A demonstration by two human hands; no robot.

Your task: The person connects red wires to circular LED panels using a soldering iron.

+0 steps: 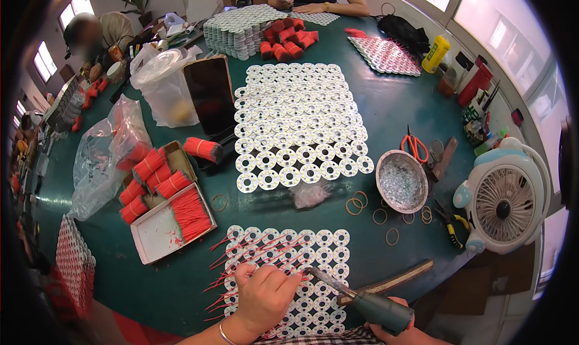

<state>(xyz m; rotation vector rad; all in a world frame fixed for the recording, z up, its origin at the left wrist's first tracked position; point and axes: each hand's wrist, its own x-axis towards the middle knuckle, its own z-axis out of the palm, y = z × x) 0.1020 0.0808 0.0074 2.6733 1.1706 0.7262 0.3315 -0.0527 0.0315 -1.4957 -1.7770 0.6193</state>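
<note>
A panel of round white LED boards (324, 254) lies in front of me, with thin red wires (218, 263) sticking out past its left edge. My left hand (265, 294) rests over the panel, thumb and forefinger pinched on a red wire whose end is mostly hidden by the fingers. My right hand (383, 332) grips a soldering iron (374, 309) by its dark green handle. The iron's tip meets the panel just beside my left fingertips. A wooden strip (398, 280) lies partly beneath the iron.
Ahead sits a stack of LED panels (301, 122). On the left are a box of red wires (145, 239), wire bundles and a phone (208, 92). To the right stand a metal bowl (379, 179), scissors (414, 146), pliers (452, 227) and a fan (503, 203). Another person works opposite.
</note>
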